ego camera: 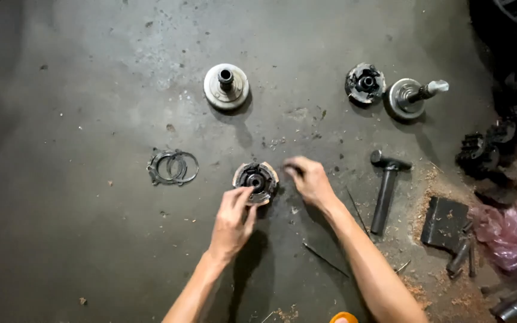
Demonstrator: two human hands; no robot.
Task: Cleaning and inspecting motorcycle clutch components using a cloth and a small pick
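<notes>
two bare hands work at a round, dark clutch-like part (pixel 256 181) lying flat on the grey concrete floor (pixel 91 90). the left hand (pixel 233 220), nearest the camera, rests its fingertips on the part's near rim, fingers loosely curled, not clamped. the right hand (pixel 310 179), just right of the part, is pinched shut with fingertips together; whether it holds something small i cannot tell.

the part looks like stiff metal, heavy for its bulk, likely greasy and so slippery; the outer rim looks the surest place to grip, with fingers spread on opposite sides, rather than the hub in its middle.

right of the part lies a dark hammer (pixel 384 190), near enough to bump, and thin wires or rods lie on the floor by the right forearm. further right sit a dark flat block (pixel 444 221) and a pink plastic bag (pixel 504 230). left of the part a bundle of metal rings (pixel 173 167) lies apart, with open floor beyond. beyond the part stands a pale pulley disc (pixel 226 87), and up to its right a second dark round part (pixel 365 83) beside a shafted disc (pixel 411 96).
</notes>
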